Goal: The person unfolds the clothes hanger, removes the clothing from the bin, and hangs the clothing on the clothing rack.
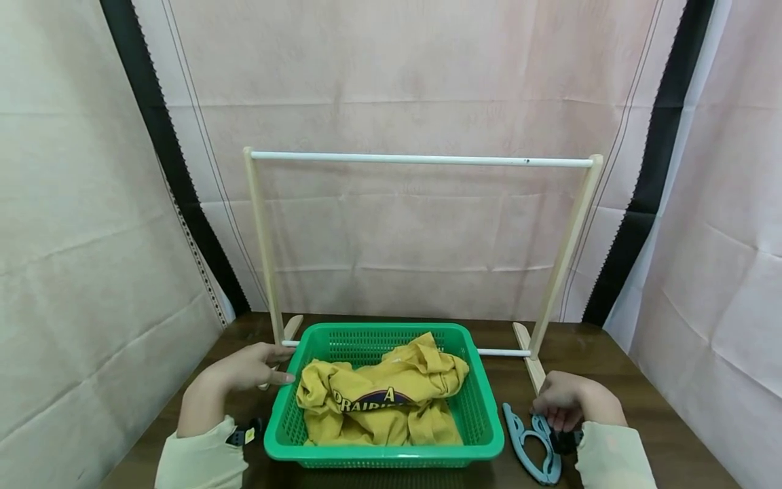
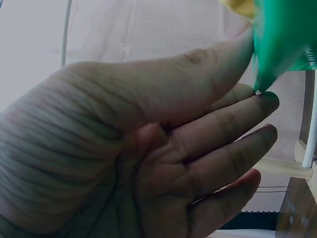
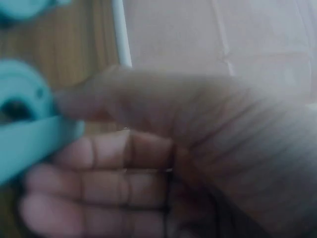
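Note:
A green plastic basket (image 1: 277, 424) stands in the middle of the table with a crumpled yellow garment (image 1: 391, 390) in it, dark lettering across its front. At the basket's left rim my left hand (image 1: 247, 373) has its thumb and index fingertip right against the green plastic; the other fingers extend fairly straight, as the left wrist view shows. To the right of the basket lies a light blue folding clothes hanger (image 1: 518, 435). My right hand (image 1: 565, 397) pinches its upper end between thumb and index finger, the other fingers curled below. Blur softens the hanger (image 3: 29, 144) in the right wrist view.
Behind the basket rises a rack with a white top bar (image 1: 421, 159), pale side posts (image 1: 565, 255) and a low crossbar (image 1: 504, 352). Pale cloth walls (image 1: 391, 231) enclose the dark wooden table (image 1: 617, 380) at the back and sides.

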`<state>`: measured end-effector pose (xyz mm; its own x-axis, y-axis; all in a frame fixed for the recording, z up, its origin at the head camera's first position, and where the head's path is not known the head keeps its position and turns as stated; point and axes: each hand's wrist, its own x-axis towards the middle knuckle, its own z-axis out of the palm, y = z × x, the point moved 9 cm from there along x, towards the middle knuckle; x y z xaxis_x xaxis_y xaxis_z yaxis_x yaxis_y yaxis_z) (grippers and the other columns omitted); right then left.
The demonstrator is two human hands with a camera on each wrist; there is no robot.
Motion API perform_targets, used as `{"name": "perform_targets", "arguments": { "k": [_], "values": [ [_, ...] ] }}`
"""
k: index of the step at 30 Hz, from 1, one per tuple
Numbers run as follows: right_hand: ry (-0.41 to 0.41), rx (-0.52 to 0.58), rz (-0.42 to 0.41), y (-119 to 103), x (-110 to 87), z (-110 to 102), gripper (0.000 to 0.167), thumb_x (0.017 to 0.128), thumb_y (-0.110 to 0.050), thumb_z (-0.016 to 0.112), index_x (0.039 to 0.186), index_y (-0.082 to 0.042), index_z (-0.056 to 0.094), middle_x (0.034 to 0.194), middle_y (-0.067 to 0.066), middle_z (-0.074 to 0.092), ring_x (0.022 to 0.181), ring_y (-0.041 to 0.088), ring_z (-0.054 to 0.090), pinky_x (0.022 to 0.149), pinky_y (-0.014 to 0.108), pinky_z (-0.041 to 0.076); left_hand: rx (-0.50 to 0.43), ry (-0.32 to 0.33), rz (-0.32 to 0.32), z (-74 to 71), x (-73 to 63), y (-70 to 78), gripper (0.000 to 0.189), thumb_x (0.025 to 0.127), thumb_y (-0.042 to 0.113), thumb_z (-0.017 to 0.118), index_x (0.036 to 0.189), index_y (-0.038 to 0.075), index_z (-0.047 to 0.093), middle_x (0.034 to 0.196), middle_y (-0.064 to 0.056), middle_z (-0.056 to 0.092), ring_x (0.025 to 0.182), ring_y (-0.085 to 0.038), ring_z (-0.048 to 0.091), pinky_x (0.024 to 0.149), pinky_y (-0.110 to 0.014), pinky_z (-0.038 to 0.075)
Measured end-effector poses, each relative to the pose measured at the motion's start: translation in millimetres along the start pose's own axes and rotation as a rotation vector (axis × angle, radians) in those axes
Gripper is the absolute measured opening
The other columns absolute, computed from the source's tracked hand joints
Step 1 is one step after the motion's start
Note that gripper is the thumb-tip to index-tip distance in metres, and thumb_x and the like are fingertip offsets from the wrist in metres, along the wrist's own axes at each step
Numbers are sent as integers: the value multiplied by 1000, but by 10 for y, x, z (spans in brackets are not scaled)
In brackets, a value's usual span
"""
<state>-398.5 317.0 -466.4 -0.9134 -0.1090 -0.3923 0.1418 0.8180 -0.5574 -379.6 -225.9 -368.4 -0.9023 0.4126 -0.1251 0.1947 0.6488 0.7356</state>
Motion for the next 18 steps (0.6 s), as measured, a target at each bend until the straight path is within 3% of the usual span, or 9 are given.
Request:
{"name": "perform_targets", "arguments": {
  "k": [4, 12, 18],
  "values": [
    [-19, 58, -93, -17, -4, 2, 23, 91, -18, 70, 76, -2, 71, 64, 12, 67, 54, 17, 66, 53, 33, 57, -17, -5, 3, 29, -5, -14, 70, 91, 19, 76, 147, -8, 44, 146, -29, 47, 129, -44, 51, 97, -54, 49],
    [-133, 216, -250, -91, -4, 3, 25, 95, -20, 69, 79, -1, 70, 67, 7, 67, 58, 15, 66, 57, 35, 58, 24, 10, -9, 10, -1, -9, 69, 91, 21, 76, 146, -7, 45, 147, -28, 47, 131, -44, 50, 99, -55, 47],
    [-122, 235, -329, -155, -5, -92, 27, 97, -24, 69, 86, 1, 73, 70, 6, 66, 61, 16, 66, 59, 38, 59, 36, 10, -1, -9, -5, -4, 70, 91, 21, 76, 147, -7, 45, 147, -28, 47, 131, -44, 49, 99, -55, 47]
  ]
}}
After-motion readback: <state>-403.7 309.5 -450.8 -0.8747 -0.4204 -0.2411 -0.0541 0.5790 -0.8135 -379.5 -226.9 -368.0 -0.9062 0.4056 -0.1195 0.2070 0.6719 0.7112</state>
